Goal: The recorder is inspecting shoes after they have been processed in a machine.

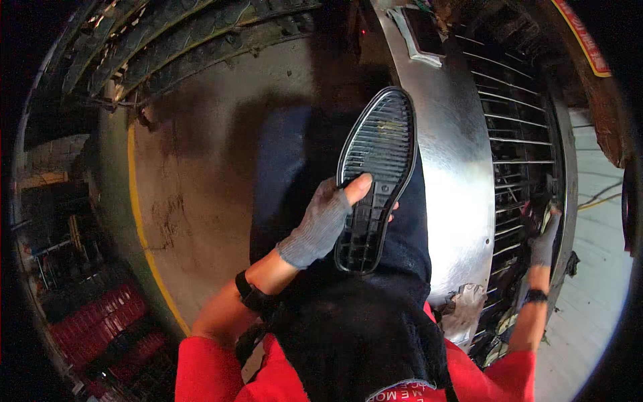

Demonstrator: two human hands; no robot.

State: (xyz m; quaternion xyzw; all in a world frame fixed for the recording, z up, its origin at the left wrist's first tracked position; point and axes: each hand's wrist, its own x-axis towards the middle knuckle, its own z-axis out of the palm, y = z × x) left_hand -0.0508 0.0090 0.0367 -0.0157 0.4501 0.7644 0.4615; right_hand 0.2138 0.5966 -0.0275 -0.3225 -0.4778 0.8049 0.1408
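My left hand (321, 218), in a grey fingerless glove, grips a black shoe sole (378, 144) over my lap. Its thumb presses on the ribbed inner face, and fingertips show at the far edge. The sole is held toe up, with small hollow cells at the heel end. Far to the right, my right hand (546, 241), also gloved in grey, is closed over the barred rack at its outer edge. What it holds is dark with a pale strip and too dim to name.
A shiny metal plate (462, 161) runs along my right, beside the barred metal rack (519, 141). A dark flat object (423, 33) rests on white cloth or paper at its far end. Dark racks (194, 50) stand at far left; red items (100, 315) lie stacked lower left.
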